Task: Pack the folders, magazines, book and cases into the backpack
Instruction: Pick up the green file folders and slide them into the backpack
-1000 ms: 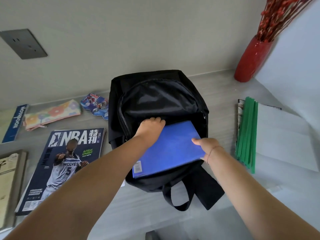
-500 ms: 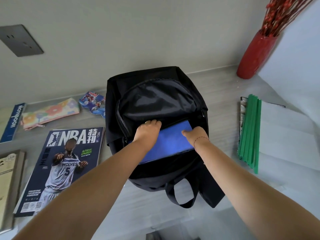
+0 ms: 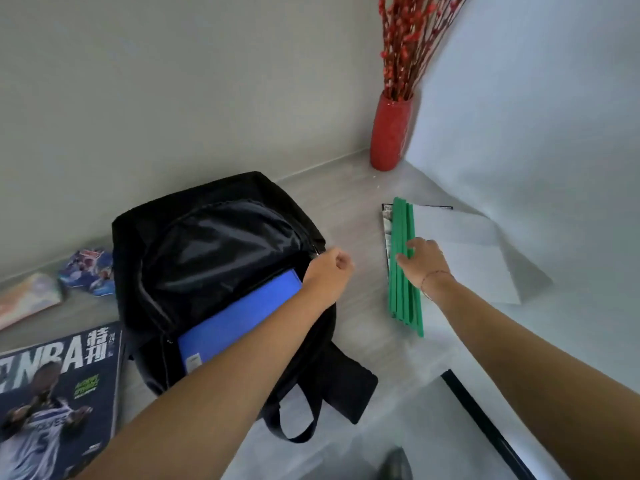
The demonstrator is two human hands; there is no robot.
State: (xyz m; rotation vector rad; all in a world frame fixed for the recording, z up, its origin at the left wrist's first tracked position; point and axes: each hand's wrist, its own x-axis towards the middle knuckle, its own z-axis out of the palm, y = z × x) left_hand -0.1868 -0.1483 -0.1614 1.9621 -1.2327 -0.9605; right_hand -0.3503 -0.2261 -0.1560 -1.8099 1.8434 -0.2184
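The black backpack [image 3: 214, 244] lies open on the grey table, with a blue folder [image 3: 239, 317] partly inside its mouth. My left hand [image 3: 327, 271] is closed at the right edge of the backpack's opening, gripping the rim. My right hand [image 3: 424, 261] rests with fingers spread on a stack of clear folders with green spines [image 3: 403, 299] to the right; a magazine [image 3: 387, 220] lies under that stack. An NBA magazine [image 3: 59, 386] lies at the left. Two colourful cases [image 3: 88, 270] [image 3: 27, 297] lie behind it.
A red vase [image 3: 390, 133] with red branches stands in the back right corner against the walls. The table's front edge with a dark strip [image 3: 485, 424] runs at the lower right. The backpack's straps [image 3: 346, 382] trail towards me.
My right hand left the blue folder and moved right onto the green-spined folders. My left hand shifted to the right rim of the backpack. The view swung right.
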